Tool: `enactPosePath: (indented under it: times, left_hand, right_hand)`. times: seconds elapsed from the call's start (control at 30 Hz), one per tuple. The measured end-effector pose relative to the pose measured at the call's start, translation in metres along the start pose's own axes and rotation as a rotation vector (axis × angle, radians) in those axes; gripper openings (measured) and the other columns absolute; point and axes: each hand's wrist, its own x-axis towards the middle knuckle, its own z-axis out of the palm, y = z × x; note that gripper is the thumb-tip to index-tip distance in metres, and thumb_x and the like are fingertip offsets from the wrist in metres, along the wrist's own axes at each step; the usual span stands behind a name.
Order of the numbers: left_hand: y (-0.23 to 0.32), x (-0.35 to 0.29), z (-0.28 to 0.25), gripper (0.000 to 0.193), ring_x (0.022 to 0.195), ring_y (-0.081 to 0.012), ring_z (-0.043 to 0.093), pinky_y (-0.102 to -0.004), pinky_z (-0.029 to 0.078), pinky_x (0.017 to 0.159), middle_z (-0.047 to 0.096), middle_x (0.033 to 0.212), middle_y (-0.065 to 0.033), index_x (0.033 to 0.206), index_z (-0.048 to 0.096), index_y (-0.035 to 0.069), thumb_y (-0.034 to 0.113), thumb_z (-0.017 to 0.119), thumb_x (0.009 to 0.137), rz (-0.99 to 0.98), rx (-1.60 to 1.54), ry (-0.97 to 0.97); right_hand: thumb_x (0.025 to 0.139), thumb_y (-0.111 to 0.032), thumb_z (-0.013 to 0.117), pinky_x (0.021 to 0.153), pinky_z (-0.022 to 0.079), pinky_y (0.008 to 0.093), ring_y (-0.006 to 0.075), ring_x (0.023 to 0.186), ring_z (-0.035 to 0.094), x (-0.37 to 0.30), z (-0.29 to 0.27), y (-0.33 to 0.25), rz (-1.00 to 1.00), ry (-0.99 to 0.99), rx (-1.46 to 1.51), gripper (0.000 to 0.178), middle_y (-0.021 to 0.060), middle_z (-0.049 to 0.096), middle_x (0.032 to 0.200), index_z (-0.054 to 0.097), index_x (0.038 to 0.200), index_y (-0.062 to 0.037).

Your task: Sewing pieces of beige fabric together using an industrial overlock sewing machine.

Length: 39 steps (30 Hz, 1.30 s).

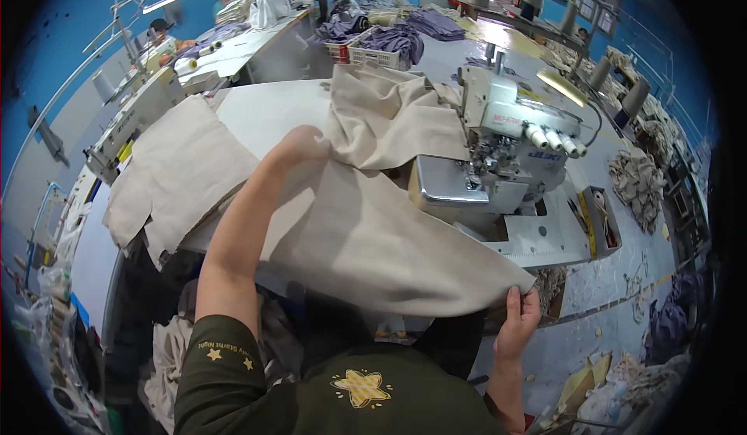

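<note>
A large beige fabric piece (pixel 366 240) stretches from the table's middle to its front right, draping over the near edge. My right hand (pixel 520 322) pinches its right corner between thumb and fingers. Reaching far across, my left hand (pixel 306 144) is closed on the cloth's far left edge, its fingertips partly hidden in the folds. Just beyond lies a bunched beige cloth (pixel 389 120), which reaches to the overlock sewing machine (pixel 510 135). The machine's metal cover plate (pixel 447 182) stands close behind the stretched fabric.
Beige cut panels (pixel 175 170) are stacked on the left of the white table (pixel 261 108). Another sewing machine (pixel 140 112) stands farther left. A small tray (pixel 601 221) with tools sits right of the overlock. Crates of purple garments (pixel 381 50) stand behind; a co-worker (pixel 162 42) sits far left.
</note>
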Motion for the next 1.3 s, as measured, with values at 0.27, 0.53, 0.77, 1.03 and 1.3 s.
enactPosePath:
  times: [0.27, 0.53, 0.77, 1.03, 1.3]
  left_hand:
    - [0.035, -0.13, -0.08, 0.055, 0.101, -0.0138, 0.063, -0.0289, 0.05, 0.09, 0.067, 0.11, -0.0061, 0.125, 0.059, -0.002, 0.021, 0.08, 0.08, 0.135, -1.026, -0.255]
    - [-0.005, -0.167, -0.127, 0.056, 0.107, -0.0164, 0.063, -0.0292, 0.048, 0.096, 0.065, 0.118, -0.0077, 0.134, 0.054, -0.001, 0.018, 0.075, 0.085, 0.212, -1.228, 0.126]
    - [-0.018, -0.085, -0.053, 0.044, 0.108, -0.0297, 0.064, -0.0387, 0.049, 0.095, 0.066, 0.122, -0.0118, 0.128, 0.06, 0.005, 0.011, 0.07, 0.086, -0.062, 0.25, 0.536]
    - [0.197, -0.092, -0.005, 0.044, 0.118, -0.0311, 0.056, -0.0423, 0.04, 0.102, 0.065, 0.123, -0.0104, 0.128, 0.061, 0.007, 0.022, 0.072, 0.088, 0.88, -0.313, 0.195]
    - [0.231, -0.083, 0.018, 0.02, 0.08, -0.0223, 0.065, -0.03, 0.052, 0.072, 0.067, 0.091, -0.0088, 0.108, 0.069, 0.005, 0.012, 0.071, 0.089, 0.843, -0.444, -0.083]
  right_hand:
    - [0.101, -0.015, 0.061, 0.086, 0.043, 0.0243, 0.008, 0.091, 0.056, 0.035, -0.034, -0.002, -0.184, 0.211, -0.034, 0.016, 0.0011, 0.064, 0.097, 0.064, 0.107, -0.0003]
    - [0.1, -0.014, 0.062, 0.079, 0.046, 0.0223, 0.0085, 0.089, 0.057, 0.088, 0.0, 0.01, -0.066, -0.023, -0.072, 0.024, 0.0017, 0.065, 0.1, 0.064, 0.115, 0.0053]
    - [0.099, -0.016, 0.065, 0.073, 0.046, 0.0201, 0.0042, 0.082, 0.059, 0.122, 0.08, 0.012, -0.001, -0.114, 0.028, 0.023, 0.0001, 0.069, 0.092, 0.068, 0.108, 0.0047]
    - [0.098, -0.014, 0.066, 0.074, 0.049, 0.0208, 0.0043, 0.082, 0.061, 0.119, 0.086, 0.007, 0.016, -0.156, 0.025, 0.021, 0.0008, 0.071, 0.09, 0.069, 0.108, 0.0037]
    - [0.098, -0.014, 0.066, 0.076, 0.05, 0.0222, 0.0068, 0.083, 0.062, 0.103, 0.082, 0.005, 0.059, -0.183, 0.058, 0.024, 0.0027, 0.071, 0.099, 0.066, 0.115, 0.0027]
